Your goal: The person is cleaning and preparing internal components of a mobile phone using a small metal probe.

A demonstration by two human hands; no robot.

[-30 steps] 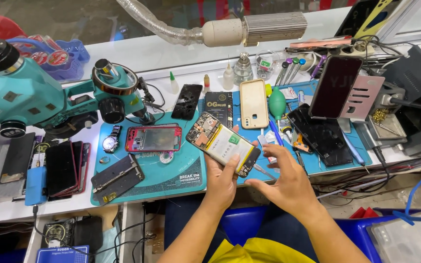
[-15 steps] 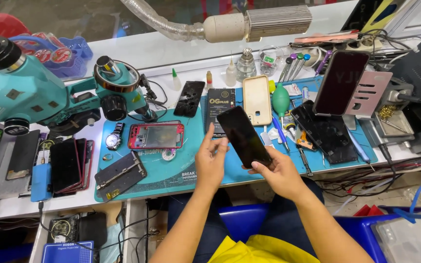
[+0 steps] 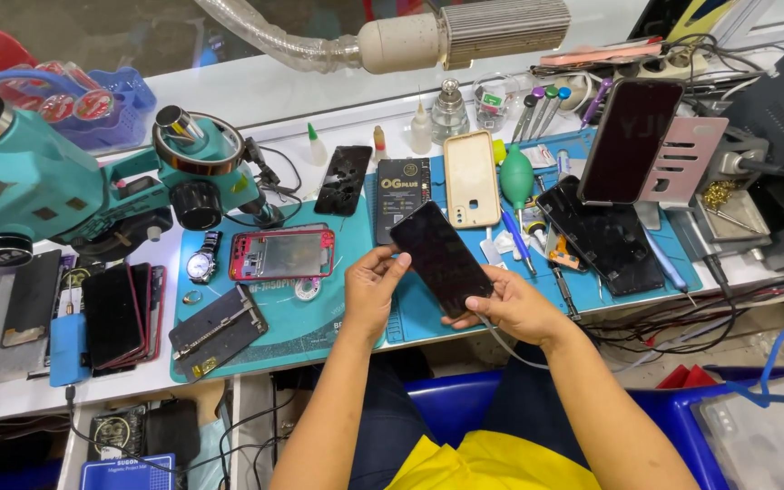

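Between the 2 hands, left point(image 3: 372, 292) and right point(image 3: 510, 307), sits the black phone point(image 3: 440, 257).

The scene is bright and evenly lit, with soft, diffuse light falling from above toward twelve o'clock. Shadows are faint and short, pooling darkest beneath the bench edge point(image 3: 319, 363) at six o'clock. Pale reflections sheen the dark phone screen point(image 3: 442, 257) at centre and the propped phone point(image 3: 630, 138) at two o'clock. Focus is sharp across the middle; wide-angle distortion bows the microscope point(image 3: 38, 181) at nine o'clock and stretches the corners, where detail softens slightly.
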